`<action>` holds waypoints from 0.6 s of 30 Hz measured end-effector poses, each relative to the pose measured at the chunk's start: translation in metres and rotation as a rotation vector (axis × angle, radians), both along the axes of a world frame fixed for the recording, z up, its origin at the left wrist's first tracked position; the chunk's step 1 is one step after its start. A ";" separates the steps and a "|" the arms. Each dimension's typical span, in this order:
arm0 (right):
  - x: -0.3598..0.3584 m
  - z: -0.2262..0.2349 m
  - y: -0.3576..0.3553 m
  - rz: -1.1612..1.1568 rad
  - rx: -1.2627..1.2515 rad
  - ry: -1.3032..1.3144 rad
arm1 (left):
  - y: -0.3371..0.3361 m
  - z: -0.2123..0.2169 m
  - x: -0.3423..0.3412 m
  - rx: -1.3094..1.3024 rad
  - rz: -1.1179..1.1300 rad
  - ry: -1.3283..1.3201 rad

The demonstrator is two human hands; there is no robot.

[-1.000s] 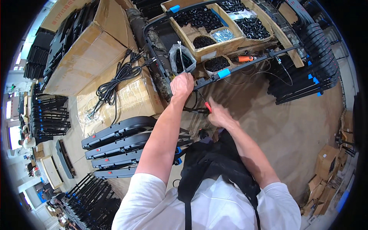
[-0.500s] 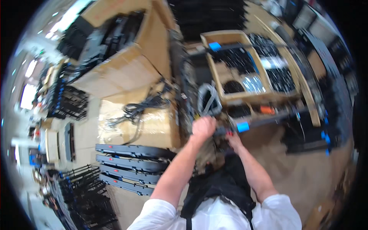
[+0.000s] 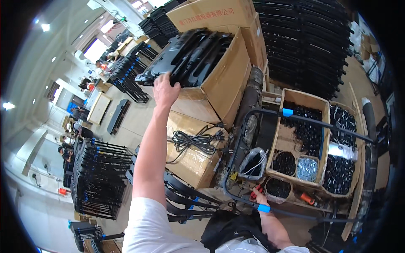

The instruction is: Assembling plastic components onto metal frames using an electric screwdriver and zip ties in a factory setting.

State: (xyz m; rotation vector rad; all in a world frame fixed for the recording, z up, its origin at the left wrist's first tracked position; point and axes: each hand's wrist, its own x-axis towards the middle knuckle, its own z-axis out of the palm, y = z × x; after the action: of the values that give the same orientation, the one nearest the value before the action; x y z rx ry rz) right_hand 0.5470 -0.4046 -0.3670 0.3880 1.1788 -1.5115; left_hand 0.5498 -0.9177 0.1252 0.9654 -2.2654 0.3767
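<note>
The fingers of the left hand are curled over the near edge of a black moulded plastic part — grasping it where it projects from the open cardboard box. The left arm is extended fully upward and away from the body. Several similar black parts lie stacked in the same box, tilted toward the hand.

The right hand is low, close to the body, with its fingers clenched on the black metal frame tube, just beside a blue clip. A red-handled tool sits touching that hand; whether the hand holds it cannot be told.

Below the open box stands a sealed carton with a coiled black cable on top. To the right, a wooden tray with compartments holds black small parts and a bag of silver screws. A clear bag stands just beside the tray.
</note>
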 end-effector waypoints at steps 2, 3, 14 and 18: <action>-0.006 0.003 0.047 0.182 -0.128 0.404 | 0.003 0.001 -0.019 0.105 0.013 -0.015; -0.016 0.002 0.064 0.364 -0.260 0.807 | 0.003 0.005 -0.030 0.204 0.024 -0.033; -0.088 0.277 0.166 0.883 0.037 0.584 | 0.106 0.053 -0.023 -0.204 -0.165 0.443; -0.144 0.374 0.028 0.326 -0.219 0.800 | 0.210 0.023 -0.008 -0.383 -0.601 0.333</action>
State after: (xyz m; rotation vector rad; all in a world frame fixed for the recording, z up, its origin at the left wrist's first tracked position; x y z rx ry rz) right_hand 0.4027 -0.3769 0.0065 -0.5933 1.5604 -1.5145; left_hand 0.5417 -0.7080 0.1482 0.1195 -1.9563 0.3319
